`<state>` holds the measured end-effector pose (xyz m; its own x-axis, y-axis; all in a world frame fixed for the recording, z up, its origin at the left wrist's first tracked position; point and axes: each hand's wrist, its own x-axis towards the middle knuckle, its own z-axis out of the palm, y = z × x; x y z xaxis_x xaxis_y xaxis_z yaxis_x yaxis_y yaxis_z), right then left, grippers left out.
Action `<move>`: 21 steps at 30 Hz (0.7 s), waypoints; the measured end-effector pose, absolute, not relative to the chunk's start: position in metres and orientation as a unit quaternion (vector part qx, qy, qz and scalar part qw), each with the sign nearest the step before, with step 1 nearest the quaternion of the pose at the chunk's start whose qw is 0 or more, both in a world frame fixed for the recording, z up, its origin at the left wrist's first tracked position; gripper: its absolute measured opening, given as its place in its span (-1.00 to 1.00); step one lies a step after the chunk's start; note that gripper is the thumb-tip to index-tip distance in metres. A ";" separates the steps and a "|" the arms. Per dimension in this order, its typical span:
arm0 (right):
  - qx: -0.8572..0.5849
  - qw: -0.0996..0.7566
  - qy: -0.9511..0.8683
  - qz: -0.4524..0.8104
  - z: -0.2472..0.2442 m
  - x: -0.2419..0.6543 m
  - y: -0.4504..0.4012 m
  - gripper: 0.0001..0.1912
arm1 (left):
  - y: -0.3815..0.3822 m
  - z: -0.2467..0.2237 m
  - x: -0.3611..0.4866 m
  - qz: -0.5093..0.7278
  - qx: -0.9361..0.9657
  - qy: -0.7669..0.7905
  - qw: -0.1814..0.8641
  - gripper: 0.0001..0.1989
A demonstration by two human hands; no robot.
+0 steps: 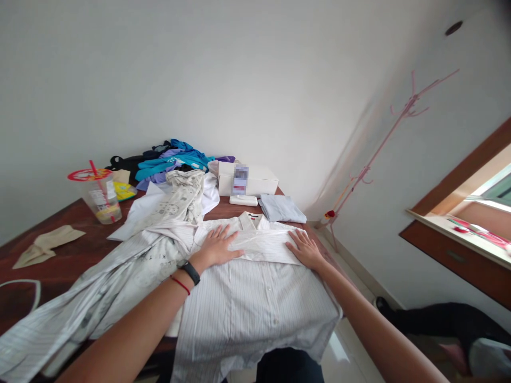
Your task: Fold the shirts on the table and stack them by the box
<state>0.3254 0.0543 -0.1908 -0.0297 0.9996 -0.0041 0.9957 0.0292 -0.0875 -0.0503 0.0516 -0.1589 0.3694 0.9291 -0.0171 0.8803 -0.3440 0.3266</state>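
A pale striped button-up shirt point(255, 298) lies front up on the table, its collar toward the wall and its hem hanging over the near edge. One sleeve is folded straight across the chest. My left hand point(219, 246) rests flat with fingers spread on the left part of that folded sleeve; a dark watch band and a red cord circle the wrist. Near the sleeve's right end, my right hand point(306, 250) also lies flat, fingers apart. The other sleeve point(91, 282) stretches out to the lower left over a printed pale garment point(186, 189).
Behind the shirt are a white box point(259, 181), a small white device point(243, 200) and a folded grey cloth point(282, 208). A plastic cup with straw point(101, 197) stands left, near piled clothes point(171, 159). A pink coat rack point(383, 141) rises at right.
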 end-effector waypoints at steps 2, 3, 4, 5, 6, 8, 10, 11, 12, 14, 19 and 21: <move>-0.697 0.023 -0.716 0.032 -0.190 0.325 0.055 -0.25 | 0.054 -0.159 -0.053 0.085 0.806 0.568 0.142 0.05; -0.698 0.022 -0.715 0.034 -0.189 0.325 0.055 -0.24 | 0.055 -0.159 -0.054 0.082 0.804 0.571 0.142 0.09; -0.700 0.021 -0.713 0.037 -0.189 0.324 0.055 -0.23 | 0.055 -0.159 -0.054 0.078 0.803 0.573 0.142 0.12; -0.701 0.021 -0.712 0.040 -0.188 0.324 0.055 -0.23 | 0.055 -0.158 -0.055 0.075 0.804 0.573 0.142 0.13; -0.701 0.019 -0.711 0.042 -0.187 0.324 0.054 -0.22 | 0.055 -0.158 -0.055 0.074 0.805 0.572 0.140 0.14; -0.700 0.014 -0.712 0.048 -0.184 0.323 0.053 -0.22 | 0.054 -0.156 -0.055 0.073 0.805 0.573 0.134 0.14; -0.701 0.001 -0.711 0.053 -0.179 0.320 0.051 -0.22 | 0.052 -0.154 -0.054 0.071 0.807 0.572 0.126 0.14; -0.706 -0.008 -0.706 0.052 -0.175 0.317 0.050 -0.21 | 0.051 -0.153 -0.054 0.070 0.808 0.571 0.122 0.14; -0.711 -0.017 -0.702 0.046 -0.170 0.313 0.049 -0.19 | 0.050 -0.152 -0.053 0.070 0.810 0.570 0.119 0.15; -0.708 -0.023 -0.705 0.023 -0.161 0.302 0.049 -0.15 | 0.048 -0.152 -0.053 0.073 0.812 0.568 0.115 0.15; -0.617 0.030 -0.785 0.033 -0.146 0.272 0.065 -0.17 | 0.045 -0.151 -0.051 0.074 0.809 0.574 0.104 0.11; -0.619 0.072 -0.781 0.035 -0.148 0.271 0.077 -0.18 | 0.044 -0.152 -0.051 0.068 0.807 0.578 0.097 0.00</move>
<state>0.2706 0.0768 -0.1477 -0.2232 0.9723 0.0692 0.9622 0.2311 -0.1440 -0.0508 0.0445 -0.1520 0.3214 0.9470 -0.0013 0.9205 -0.3121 0.2349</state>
